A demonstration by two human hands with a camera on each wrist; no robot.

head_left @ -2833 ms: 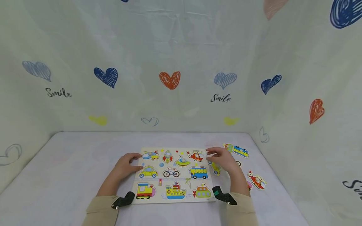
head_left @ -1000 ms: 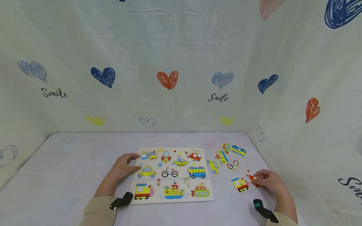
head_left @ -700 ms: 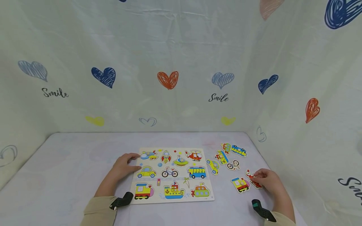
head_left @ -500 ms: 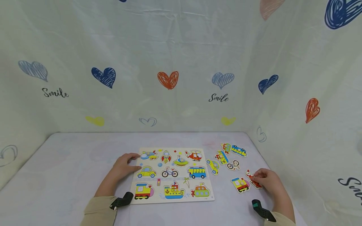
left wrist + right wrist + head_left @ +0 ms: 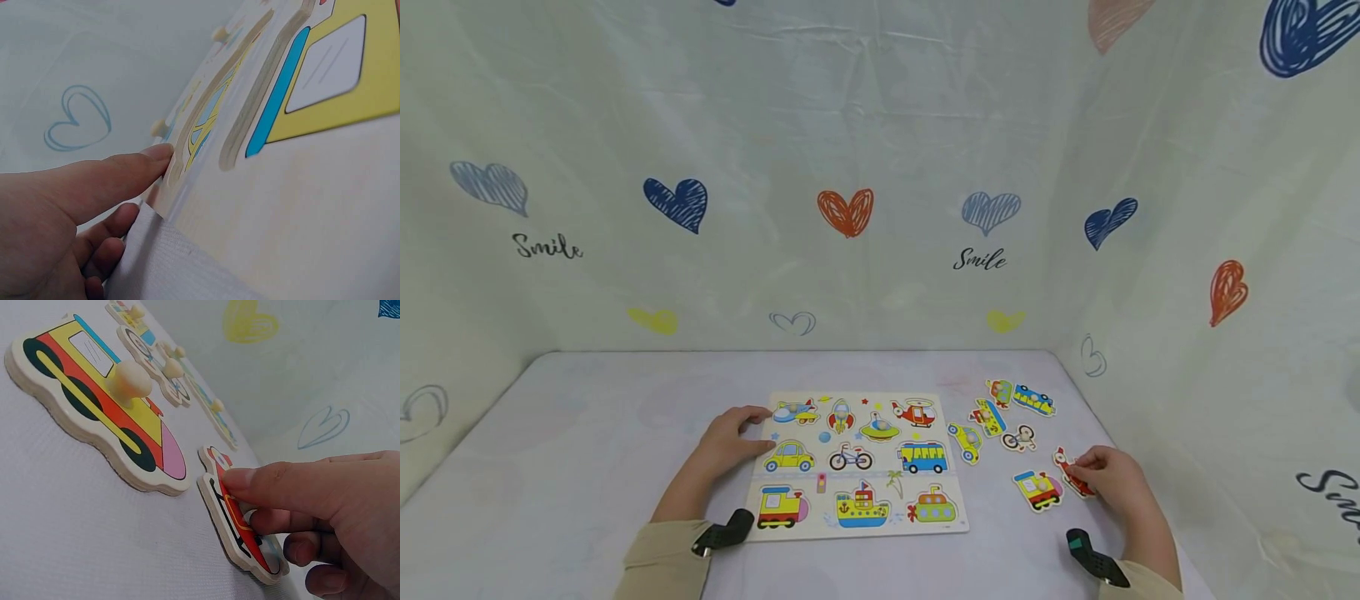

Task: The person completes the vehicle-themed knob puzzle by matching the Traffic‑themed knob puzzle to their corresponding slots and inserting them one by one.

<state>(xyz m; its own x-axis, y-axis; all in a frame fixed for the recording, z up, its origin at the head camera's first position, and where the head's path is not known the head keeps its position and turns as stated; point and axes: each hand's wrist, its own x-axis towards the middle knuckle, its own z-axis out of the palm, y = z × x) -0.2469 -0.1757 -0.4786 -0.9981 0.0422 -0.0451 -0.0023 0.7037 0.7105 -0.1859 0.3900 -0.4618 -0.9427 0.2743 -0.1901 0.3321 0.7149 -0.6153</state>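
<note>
A wooden puzzle board (image 5: 887, 479) with vehicle pictures lies mid-table; knobbed airplane (image 5: 795, 412), rocket (image 5: 841, 418) and saucer (image 5: 879, 427) pieces sit in its top row. At its left edge is my left hand (image 5: 724, 446), with thumb and index finger spread; in the left wrist view the thumb (image 5: 119, 181) touches the edge and the other fingers bend below. My right hand (image 5: 1116, 482) pinches the red helicopter piece (image 5: 228, 512) by its knob between thumb and finger, the knob mostly hidden. Low over the cloth, this piece stands right beside the train piece (image 5: 94, 394).
Between board and right hand lie several loose knobbed pieces: car (image 5: 966, 443), boat (image 5: 988, 417), bicycle (image 5: 1018, 438), submarine (image 5: 999, 392) and bus (image 5: 1034, 400). A white cloth (image 5: 625, 433) covers the table, and a heart-printed curtain (image 5: 910, 125) hangs behind and beside it.
My right hand has left the board's right edge, come right and nearer, and taken the helicopter piece by its knob. Lately it has barely moved. The left hand stays at the board.
</note>
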